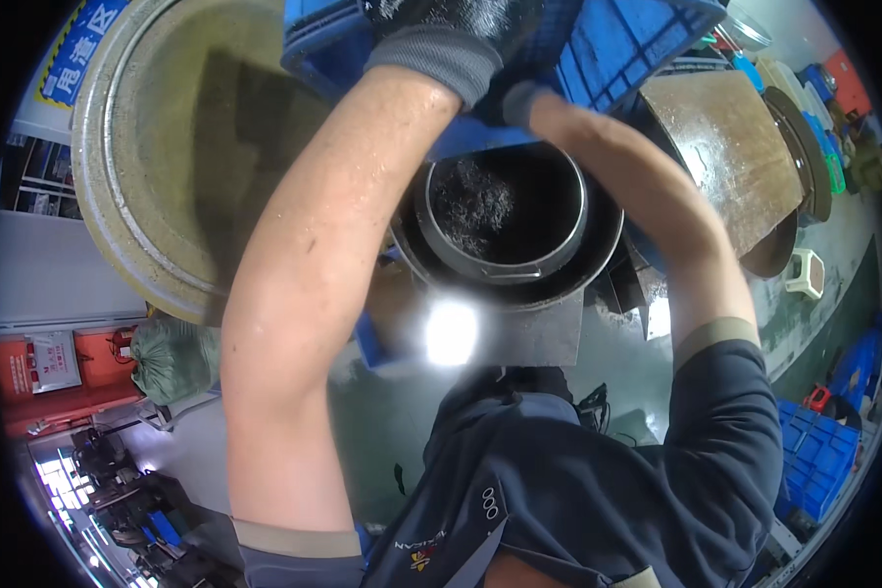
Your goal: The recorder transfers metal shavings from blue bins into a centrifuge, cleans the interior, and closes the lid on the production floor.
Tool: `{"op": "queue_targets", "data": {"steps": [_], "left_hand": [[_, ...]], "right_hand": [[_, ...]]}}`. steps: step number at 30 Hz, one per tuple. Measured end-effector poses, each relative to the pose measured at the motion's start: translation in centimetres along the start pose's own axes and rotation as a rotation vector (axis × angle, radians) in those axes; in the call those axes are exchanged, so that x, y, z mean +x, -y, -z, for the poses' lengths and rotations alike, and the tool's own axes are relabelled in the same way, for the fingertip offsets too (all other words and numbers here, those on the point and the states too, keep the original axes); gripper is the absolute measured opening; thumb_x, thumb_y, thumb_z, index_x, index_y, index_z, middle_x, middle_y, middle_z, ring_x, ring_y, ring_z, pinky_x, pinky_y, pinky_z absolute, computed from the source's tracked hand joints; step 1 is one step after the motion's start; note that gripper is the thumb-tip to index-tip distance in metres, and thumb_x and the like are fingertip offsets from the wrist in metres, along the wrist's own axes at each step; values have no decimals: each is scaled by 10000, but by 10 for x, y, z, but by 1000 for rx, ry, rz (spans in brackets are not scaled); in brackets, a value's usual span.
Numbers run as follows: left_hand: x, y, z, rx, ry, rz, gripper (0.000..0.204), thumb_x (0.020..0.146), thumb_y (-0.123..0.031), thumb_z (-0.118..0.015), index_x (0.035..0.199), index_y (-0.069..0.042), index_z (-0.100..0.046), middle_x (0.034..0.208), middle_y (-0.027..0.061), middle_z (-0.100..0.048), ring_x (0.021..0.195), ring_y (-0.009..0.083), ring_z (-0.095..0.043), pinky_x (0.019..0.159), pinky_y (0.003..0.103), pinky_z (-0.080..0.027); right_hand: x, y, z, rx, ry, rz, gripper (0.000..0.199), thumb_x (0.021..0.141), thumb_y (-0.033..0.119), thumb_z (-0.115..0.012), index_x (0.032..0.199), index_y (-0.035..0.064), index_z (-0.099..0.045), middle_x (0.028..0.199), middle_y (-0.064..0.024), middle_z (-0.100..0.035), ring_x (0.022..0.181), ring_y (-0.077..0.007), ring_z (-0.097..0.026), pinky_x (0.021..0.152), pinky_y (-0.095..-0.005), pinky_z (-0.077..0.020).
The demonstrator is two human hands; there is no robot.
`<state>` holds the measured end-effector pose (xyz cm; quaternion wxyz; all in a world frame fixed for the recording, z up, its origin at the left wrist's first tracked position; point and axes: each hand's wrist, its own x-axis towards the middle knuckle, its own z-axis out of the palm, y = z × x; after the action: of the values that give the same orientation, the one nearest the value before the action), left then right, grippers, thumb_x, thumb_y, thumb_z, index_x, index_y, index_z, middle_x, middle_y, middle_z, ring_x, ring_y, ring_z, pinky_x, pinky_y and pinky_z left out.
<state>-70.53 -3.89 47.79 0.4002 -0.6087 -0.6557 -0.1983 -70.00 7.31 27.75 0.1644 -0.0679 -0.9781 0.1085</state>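
My left hand (451, 29), in a wet black glove with a grey knitted cuff, reaches over a blue plastic crate (617, 49) at the top of the picture. Its fingers run out of view at the upper edge. My right hand (512, 102), also dark-gloved, is in shadow at the crate's near side, its fingers hidden. The crate looks tilted, with its lower edge above a round metal pot (580, 201). Dark, tangled shavings (472, 206) lie at the left inside the pot. The pot sits within a wider dark round rim (603, 257).
A large round yellowish tub (157, 147) stands at the left. A worn brown panel (725, 137) is at the right, with a white stool (806, 273) beyond it. Another blue crate (813, 456) is at the lower right, and a green bag (174, 358) at the left. A bright lamp glares below the pot.
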Motion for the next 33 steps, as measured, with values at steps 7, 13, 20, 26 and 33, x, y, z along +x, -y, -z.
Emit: {"op": "queue_targets", "data": {"steps": [7, 13, 20, 26, 33], "left_hand": [[-13, 6, -35, -68, -125, -114, 132, 753, -160, -549, 804, -75, -636, 751, 170, -621, 740, 328, -619, 680, 426, -497], [-28, 6, -63, -129, -233, -152, 133, 754, -162, -552, 808, -72, -635, 771, 172, -622, 759, 327, -616, 688, 421, -496], [31, -10, -4, -71, 62, 16, 162, 742, -171, -575, 860, -75, -632, 799, 169, -625, 764, 325, -613, 688, 421, -495], [24, 3, -6, -40, 120, 28, 188, 729, -180, -591, 879, -76, -635, 817, 170, -628, 785, 327, -614, 700, 421, -495], [20, 12, -18, -948, -210, -69, 265, 680, -198, -655, 925, -96, -651, 843, 160, -634, 841, 337, -605, 746, 437, -489]], "right_hand": [[25, 2, -1, 4, 119, -10, 332, 882, 260, -434, 1147, 138, -593, 1152, -134, -597, 1084, -302, -554, 918, -410, -433], [2, -18, -38, 198, 185, -48, 275, 858, 233, -454, 1029, 106, -629, 1041, -152, -645, 955, -307, -613, 831, -424, -468], [-34, -85, -12, 256, 135, -43, 222, 855, 240, -472, 873, 112, -652, 881, -120, -653, 779, -303, -611, 704, -395, -477], [-102, -24, -6, -111, -76, 149, 214, 889, 209, -462, 952, 119, -646, 972, -104, -662, 861, -281, -621, 754, -385, -484], [-75, -33, -7, 296, -83, -82, 228, 868, 175, -486, 1029, 120, -639, 1120, -123, -615, 997, -285, -589, 883, -414, -457]]}}
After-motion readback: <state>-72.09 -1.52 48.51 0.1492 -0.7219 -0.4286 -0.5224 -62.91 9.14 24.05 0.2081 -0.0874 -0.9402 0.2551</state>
